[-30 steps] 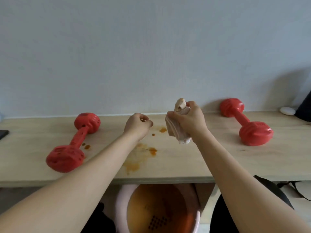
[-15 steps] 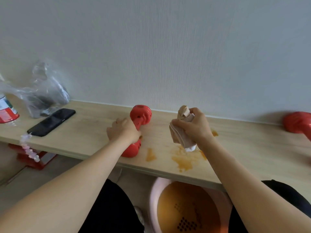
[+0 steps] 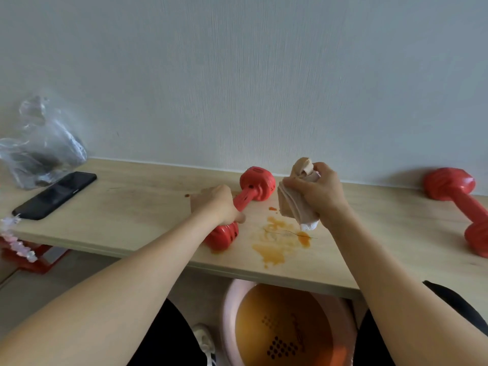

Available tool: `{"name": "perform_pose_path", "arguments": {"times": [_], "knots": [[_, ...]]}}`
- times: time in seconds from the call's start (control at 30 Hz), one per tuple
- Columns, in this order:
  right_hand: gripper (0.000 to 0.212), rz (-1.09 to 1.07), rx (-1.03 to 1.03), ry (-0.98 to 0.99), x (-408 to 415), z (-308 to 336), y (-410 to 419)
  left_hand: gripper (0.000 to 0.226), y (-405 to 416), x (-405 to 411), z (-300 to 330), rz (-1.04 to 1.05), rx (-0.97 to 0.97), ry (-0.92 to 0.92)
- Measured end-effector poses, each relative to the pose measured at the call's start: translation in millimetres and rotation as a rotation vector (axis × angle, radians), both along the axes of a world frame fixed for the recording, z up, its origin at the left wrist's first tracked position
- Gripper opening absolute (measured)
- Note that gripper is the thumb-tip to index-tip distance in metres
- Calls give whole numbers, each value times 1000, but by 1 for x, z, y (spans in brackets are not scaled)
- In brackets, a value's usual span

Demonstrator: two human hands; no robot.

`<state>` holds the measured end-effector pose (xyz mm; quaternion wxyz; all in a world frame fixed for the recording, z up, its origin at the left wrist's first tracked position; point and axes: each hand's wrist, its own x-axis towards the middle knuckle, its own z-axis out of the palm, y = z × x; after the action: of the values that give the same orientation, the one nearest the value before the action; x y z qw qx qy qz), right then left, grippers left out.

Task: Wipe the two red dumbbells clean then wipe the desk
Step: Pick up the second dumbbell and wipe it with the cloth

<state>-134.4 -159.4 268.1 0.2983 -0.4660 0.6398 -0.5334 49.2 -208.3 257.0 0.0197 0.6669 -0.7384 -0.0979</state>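
One red dumbbell [image 3: 254,186] lies on the light wooden desk [image 3: 132,204] near the middle, and my left hand [image 3: 216,204] grips its handle. Its near head pokes out below my hand. My right hand [image 3: 319,192] holds a bunched beige cloth [image 3: 293,204] just above the desk, right of that dumbbell. The second red dumbbell [image 3: 459,204] lies at the far right, untouched. Orange stains [image 3: 277,239] are smeared on the desk between my arms.
A black phone [image 3: 55,195] and a crumpled clear plastic bag [image 3: 39,146] sit on the desk's left end. Under the desk stands a pink basin [image 3: 229,313] of orange water. A red frame [image 3: 34,260] shows below the desk at left.
My view swung left. My left hand moved from the desk's middle to the left dumbbell and took hold of its handle. The right hand keeps holding the cloth.
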Motion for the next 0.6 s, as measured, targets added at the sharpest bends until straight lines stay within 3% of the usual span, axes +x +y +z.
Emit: {"name": "perform_pose_path", "arguments": {"times": [0.23, 0.4, 0.47, 0.6], "knots": [[30, -97, -28, -115, -39, 6, 22, 62, 8, -49, 1, -146, -37, 23], [17, -128, -64, -193, -52, 5, 33, 63, 9, -29, 10, -43, 31, 559], [13, -125, -72, -204, -54, 4, 35, 62, 15, -15, 10, 2, 94, 654], [8, -139, -96, -243, -51, 3, 40, 86, 32, -3, 6, -4, 346, 741]]}}
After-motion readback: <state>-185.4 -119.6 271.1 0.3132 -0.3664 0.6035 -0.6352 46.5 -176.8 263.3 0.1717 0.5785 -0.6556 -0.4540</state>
